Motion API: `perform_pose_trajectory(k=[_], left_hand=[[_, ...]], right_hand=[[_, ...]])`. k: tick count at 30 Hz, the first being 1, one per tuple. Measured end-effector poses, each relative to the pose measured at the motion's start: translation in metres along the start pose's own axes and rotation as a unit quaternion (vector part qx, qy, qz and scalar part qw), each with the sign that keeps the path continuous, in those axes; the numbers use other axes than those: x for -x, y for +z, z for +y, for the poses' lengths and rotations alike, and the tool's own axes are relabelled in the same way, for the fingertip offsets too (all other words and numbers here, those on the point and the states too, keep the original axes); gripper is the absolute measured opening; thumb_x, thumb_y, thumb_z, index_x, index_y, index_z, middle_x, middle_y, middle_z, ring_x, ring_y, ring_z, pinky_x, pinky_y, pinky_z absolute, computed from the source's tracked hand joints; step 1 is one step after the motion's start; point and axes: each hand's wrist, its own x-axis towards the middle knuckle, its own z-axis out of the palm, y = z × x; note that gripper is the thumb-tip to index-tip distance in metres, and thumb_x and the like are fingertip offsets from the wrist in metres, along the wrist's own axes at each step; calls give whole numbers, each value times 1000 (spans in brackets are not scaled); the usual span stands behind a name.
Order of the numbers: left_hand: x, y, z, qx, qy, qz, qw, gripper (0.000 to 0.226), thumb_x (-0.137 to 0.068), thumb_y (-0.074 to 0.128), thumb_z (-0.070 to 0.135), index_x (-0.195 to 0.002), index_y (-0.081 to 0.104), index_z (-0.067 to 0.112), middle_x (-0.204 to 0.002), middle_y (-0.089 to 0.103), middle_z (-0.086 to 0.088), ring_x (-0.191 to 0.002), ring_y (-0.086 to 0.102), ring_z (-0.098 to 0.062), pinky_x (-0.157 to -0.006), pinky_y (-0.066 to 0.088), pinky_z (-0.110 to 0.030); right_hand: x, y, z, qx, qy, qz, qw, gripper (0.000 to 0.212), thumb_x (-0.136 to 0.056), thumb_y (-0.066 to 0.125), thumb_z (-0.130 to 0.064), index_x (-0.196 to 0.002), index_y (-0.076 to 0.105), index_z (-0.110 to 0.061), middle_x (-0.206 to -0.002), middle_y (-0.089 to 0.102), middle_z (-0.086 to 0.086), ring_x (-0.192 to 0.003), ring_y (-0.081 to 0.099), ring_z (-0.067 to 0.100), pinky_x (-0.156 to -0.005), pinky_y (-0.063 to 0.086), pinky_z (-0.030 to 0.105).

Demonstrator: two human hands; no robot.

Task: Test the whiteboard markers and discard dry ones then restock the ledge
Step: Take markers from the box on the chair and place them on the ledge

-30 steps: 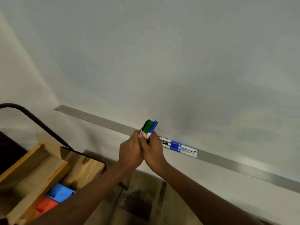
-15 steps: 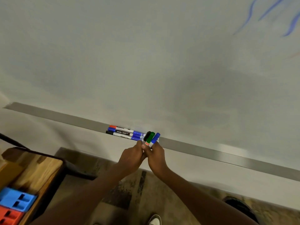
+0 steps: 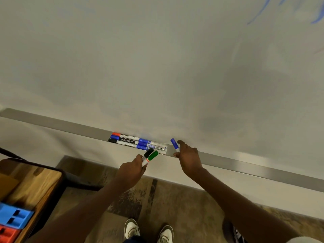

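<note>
My left hand (image 3: pixel 132 170) grips two capped markers, one with a black cap (image 3: pixel 148 152) and one with a green cap (image 3: pixel 152 156), just below the grey ledge (image 3: pixel 236 163). My right hand (image 3: pixel 188 157) holds a blue-capped marker (image 3: pixel 174 144) upright, right at the ledge beside the whiteboard (image 3: pixel 157 67). Several markers (image 3: pixel 138 142) with red, blue and black caps lie side by side on the ledge, just left of my hands.
A wooden table (image 3: pixel 35 183) stands at the lower left with a blue block (image 3: pixel 14 215) and a red block (image 3: pixel 7 234) on it. Blue scribbles (image 3: pixel 257 14) mark the board's top right. My shoes (image 3: pixel 149 230) are on patterned carpet below.
My hands have come apart: the right one took the blue-capped marker from the bundle and moved right to the ledge, while the left keeps the black and green ones.
</note>
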Motion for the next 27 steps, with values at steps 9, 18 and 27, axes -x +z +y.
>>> perform_pose_trajectory(k=[9, 18, 27], left_hand=[[-8, 7, -14, -37, 1, -12, 999, 38, -99, 35, 46, -124, 39, 17, -87, 53, 11, -59, 51, -6, -50, 32, -8], [-14, 12, -12, -21, 5, -17, 1000, 39, -99, 35, 48, -123, 38, 18, -85, 53, 12, -60, 53, -5, -50, 33, -8], [-16, 23, -10, -6, 3, -9, 1000, 39, -98, 36, 49, -121, 40, 18, -86, 56, 10, -62, 56, -6, -52, 37, -9]], right_hand=[[-19, 27, 38, 98, -45, -32, 994, 22, -93, 56, -34, -110, 59, -21, -106, 65, 1, -97, 57, 21, -88, 35, 33], [-20, 46, 50, 51, -25, -19, 998, 22, -90, 62, -32, -108, 66, -20, -106, 67, 1, -102, 54, 21, -85, 35, 32], [-13, 50, 51, 71, -92, 31, 993, 13, -86, 68, -19, -99, 72, -17, -86, 67, 4, -87, 57, 25, -72, 42, 32]])
